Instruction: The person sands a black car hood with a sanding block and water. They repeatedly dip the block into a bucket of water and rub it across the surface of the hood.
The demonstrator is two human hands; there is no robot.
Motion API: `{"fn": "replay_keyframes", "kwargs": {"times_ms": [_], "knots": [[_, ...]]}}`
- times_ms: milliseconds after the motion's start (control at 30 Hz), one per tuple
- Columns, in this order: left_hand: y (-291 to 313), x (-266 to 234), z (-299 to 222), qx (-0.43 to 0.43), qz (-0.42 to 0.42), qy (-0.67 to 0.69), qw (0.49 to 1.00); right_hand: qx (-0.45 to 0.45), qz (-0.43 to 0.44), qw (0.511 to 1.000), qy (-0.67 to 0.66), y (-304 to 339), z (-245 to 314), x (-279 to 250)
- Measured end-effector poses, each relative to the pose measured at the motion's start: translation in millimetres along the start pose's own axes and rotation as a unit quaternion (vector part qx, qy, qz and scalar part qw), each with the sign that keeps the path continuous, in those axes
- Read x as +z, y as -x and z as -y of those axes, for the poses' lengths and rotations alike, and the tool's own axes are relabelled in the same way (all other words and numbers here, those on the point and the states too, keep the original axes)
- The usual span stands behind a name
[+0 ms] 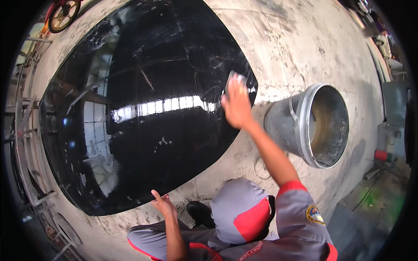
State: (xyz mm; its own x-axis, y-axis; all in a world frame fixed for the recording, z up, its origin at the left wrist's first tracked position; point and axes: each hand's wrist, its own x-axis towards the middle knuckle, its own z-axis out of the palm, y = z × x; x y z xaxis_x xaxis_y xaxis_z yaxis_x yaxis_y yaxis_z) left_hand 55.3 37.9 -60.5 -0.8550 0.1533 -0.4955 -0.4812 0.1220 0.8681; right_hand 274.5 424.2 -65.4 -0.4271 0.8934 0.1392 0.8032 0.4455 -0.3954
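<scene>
Black polished stone slab (143, 108) laid flat on dusty concrete floor (305, 39). Right hand (236, 104) pressed flat, fingers spread, on small pale pad (235, 78) near slab's right corner. Left hand (163, 202) rested open at near edge, nothing gripped. Wet streaks and residue seen across surface; rubbing judged partly done. Metal bucket (305, 124) just beside slab; contents unclear, pale residue on inner wall.
</scene>
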Motion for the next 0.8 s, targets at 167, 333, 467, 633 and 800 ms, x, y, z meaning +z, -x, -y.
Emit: {"fn": "replay_keyframes", "kwargs": {"times_ms": [167,333,467,633,800], "knots": [[1,2,2,-0.013,0.031,0.002,0.999,-0.074,0.059,0.995,-0.003,15,-9,-12],[3,13,10,-0.02,0.047,-0.017,0.999,0.072,-0.067,0.994,0.044,-71,-63,-6],[3,0,0,0.007,0.019,0.001,1.0,-0.025,0.093,0.995,-0.035,28,26,3],[14,31,-1,-0.001,0.028,0.014,1.0,-0.074,-0.028,0.996,0.027,-73,-21,-10],[1,-1,8,-0.008,0.041,-0.01,0.999,-0.101,0.038,0.994,-0.019,-35,18,-1]]}}
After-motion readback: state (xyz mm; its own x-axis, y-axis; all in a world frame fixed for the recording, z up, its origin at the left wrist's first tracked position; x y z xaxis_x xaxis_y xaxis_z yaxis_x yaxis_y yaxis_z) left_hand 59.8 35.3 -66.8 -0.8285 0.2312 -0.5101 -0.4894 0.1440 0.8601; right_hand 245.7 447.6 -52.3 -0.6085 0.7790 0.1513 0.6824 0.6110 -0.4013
